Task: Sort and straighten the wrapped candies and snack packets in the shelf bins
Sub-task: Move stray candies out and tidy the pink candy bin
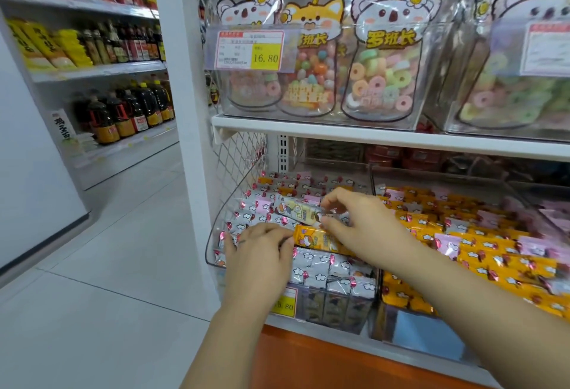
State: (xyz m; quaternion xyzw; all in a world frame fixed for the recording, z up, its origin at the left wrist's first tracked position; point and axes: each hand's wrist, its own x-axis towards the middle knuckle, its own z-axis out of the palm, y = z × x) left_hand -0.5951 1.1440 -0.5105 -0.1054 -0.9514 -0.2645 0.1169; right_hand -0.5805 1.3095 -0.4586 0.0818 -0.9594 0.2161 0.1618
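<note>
Clear curved-wall plastic bin, packed with crinkly silver-foil wrapped candies. At bin centre: right grip pinching the end of a glossy cream oblong packet, thumb and forefinger closed on it. Just nearer bin front, lying on top: flat orange packet. At bin front-left: left grip palm-down on the candies, fingers curled; gripping or just pressing, can't tell.

The left bin and right bin are set side by side under the upper shelf, wrapped candies heaped in both. In the left bin the left hand is rested on them, a packet pinched behind it by the right hand
</note>
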